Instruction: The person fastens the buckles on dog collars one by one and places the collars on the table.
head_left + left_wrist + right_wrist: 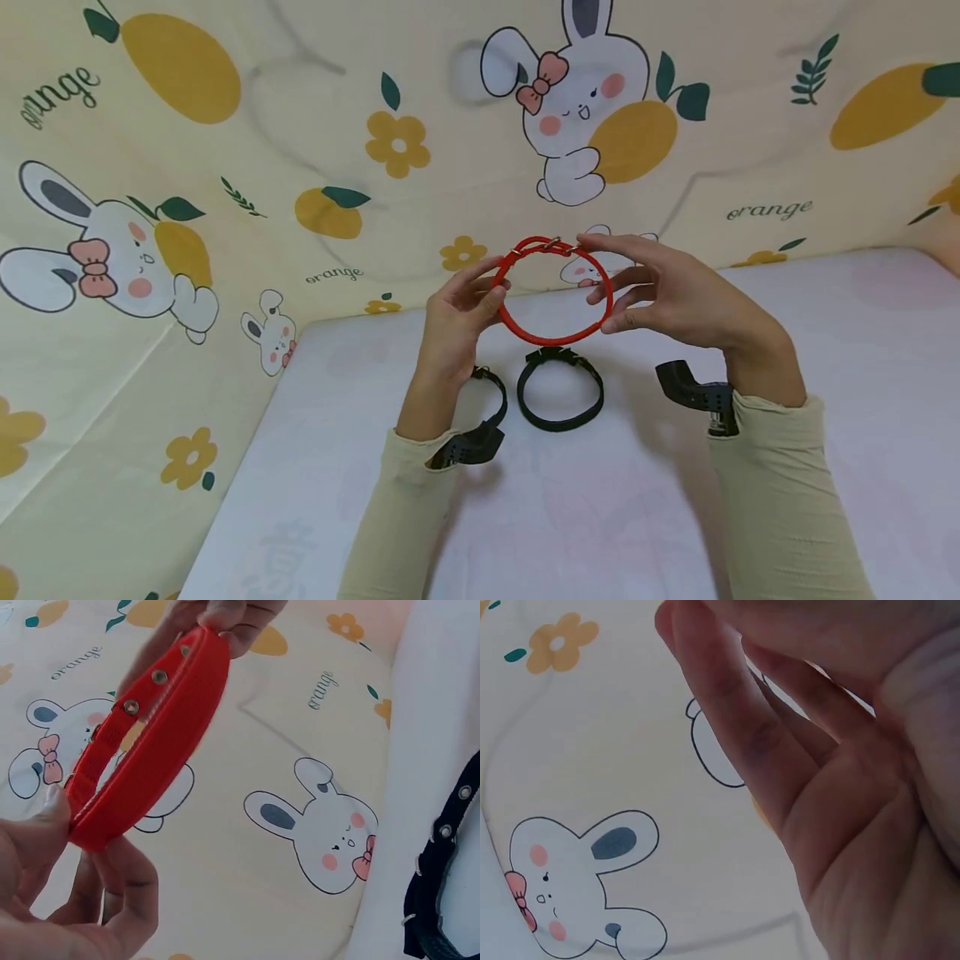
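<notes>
A red buckled collar [551, 341], fastened into a loop, is held up above the table between both hands. My left hand [457, 329] pinches its left side between thumb and fingers; the left wrist view shows the wide red band [161, 761] and metal eyelets [160, 676] along the strap. On the opposite side, my right hand [682, 292] grips the loop with thumb and fingers. In the right wrist view the hand [832, 787] hides the collar. A black collar [560, 426] lies on the table below, looped. Another black collar [498, 400] lies left of it, partly behind the left wrist.
The white tabletop [585, 517] lies under the hands. A patterned cloth [420, 208] with rabbits and oranges hangs behind and at the left of it. Black wrist mounts [468, 446] sit on both sleeves.
</notes>
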